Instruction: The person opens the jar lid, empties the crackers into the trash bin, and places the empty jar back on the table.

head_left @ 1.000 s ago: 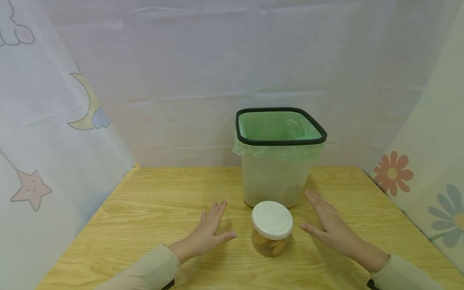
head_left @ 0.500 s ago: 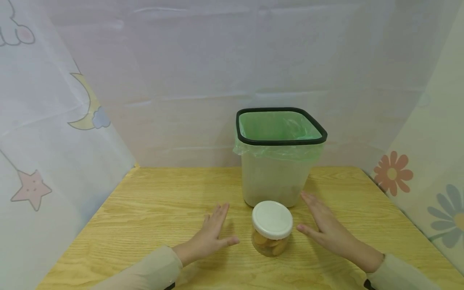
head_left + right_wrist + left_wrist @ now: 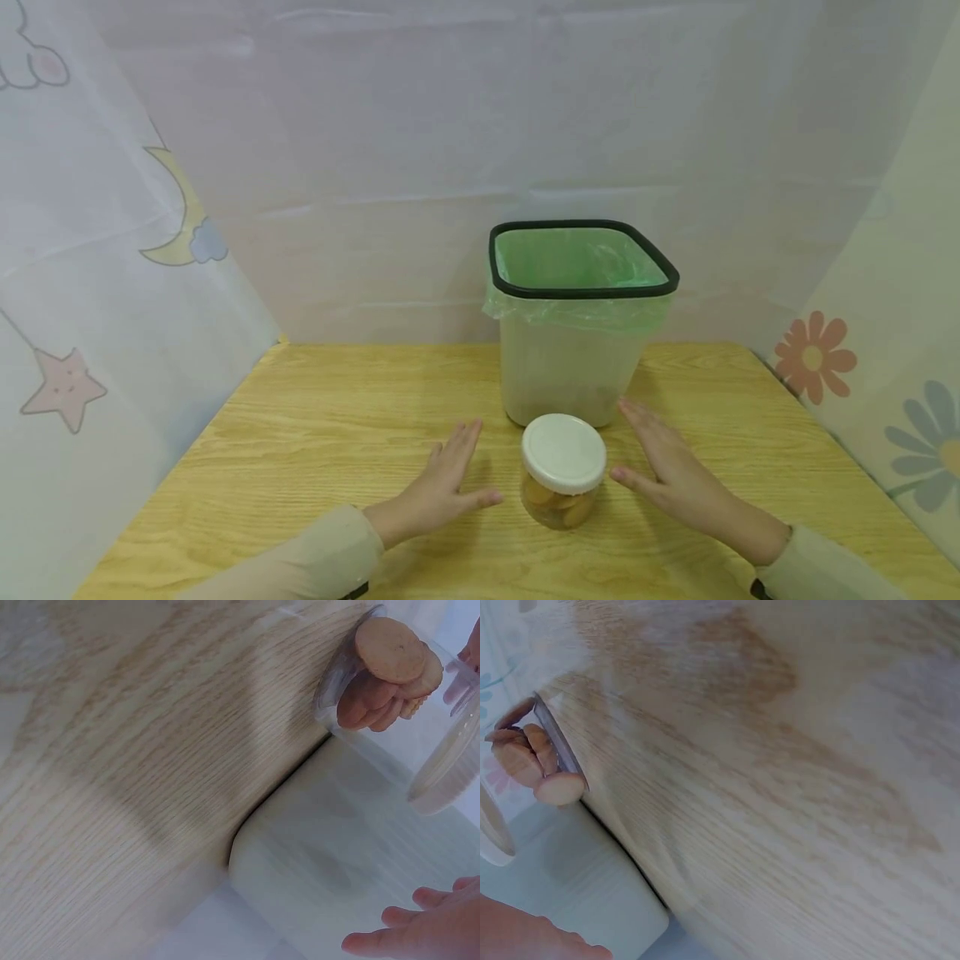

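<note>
A clear jar [image 3: 558, 504] with a white lid [image 3: 564, 452] stands upright on the table between both hands. Round tan cookies [image 3: 390, 651] lie inside it, seen through the wall in the right wrist view. My left hand [image 3: 435, 497] is left of the jar, fingers straight and thumb spread toward it, with a gap between. On the other side, my right hand [image 3: 678, 475] has its fingers extended and its thumb tip near the jar. Neither hand holds anything. In the left wrist view the cookies [image 3: 526, 761] show at the left edge.
Just behind the jar stands a whitish bin [image 3: 573, 358] with a black rim and a green plastic liner [image 3: 562, 258]. The wooden table [image 3: 337, 417] is bordered by a pale cloth backdrop [image 3: 375, 167] at the back and printed sheets on both sides.
Both hands have moved slightly inward, the left to the right and the right to the left, closer to the jar. The jar and bin have stayed put.
</note>
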The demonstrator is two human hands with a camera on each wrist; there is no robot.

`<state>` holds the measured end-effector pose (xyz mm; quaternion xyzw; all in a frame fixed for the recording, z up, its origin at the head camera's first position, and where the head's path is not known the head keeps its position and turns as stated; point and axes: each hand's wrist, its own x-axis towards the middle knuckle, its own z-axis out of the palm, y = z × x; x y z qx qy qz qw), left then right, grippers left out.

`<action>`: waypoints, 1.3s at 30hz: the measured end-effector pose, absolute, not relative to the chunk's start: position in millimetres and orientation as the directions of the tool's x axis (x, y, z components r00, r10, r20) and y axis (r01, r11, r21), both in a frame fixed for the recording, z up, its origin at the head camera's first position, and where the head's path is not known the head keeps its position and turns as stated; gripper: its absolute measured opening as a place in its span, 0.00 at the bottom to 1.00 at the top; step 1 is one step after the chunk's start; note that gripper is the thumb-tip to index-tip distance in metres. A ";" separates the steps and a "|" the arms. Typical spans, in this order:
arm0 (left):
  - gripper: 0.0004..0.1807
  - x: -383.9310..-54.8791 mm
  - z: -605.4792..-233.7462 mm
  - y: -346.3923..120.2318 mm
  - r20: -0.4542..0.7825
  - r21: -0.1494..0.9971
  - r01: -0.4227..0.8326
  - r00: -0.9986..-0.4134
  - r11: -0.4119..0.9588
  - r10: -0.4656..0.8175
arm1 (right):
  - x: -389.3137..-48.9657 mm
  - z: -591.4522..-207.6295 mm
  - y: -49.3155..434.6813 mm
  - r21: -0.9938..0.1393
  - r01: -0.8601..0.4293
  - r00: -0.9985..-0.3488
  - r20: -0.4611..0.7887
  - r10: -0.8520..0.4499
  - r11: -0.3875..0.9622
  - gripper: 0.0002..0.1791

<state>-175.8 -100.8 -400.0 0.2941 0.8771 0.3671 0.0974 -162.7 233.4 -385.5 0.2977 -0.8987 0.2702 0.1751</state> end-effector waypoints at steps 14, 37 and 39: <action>0.55 -176.4 -403.3 -91.0 0.045 0.729 0.424 -0.812 0.537 0.581 | -161.9 -388.8 226.9 -0.356 -0.664 -0.728 0.506 -0.462 0.657 0.47; 0.55 -176.0 -403.6 -78.6 0.006 0.760 0.398 -0.795 0.514 0.607 | -163.9 -383.2 215.9 -0.355 -0.676 -0.724 0.486 -0.490 0.646 0.45; 0.56 -175.7 -403.1 -77.6 -0.003 0.764 0.388 -0.797 0.516 0.604 | -164.3 -383.6 215.3 -0.350 -0.678 -0.721 0.488 -0.492 0.646 0.44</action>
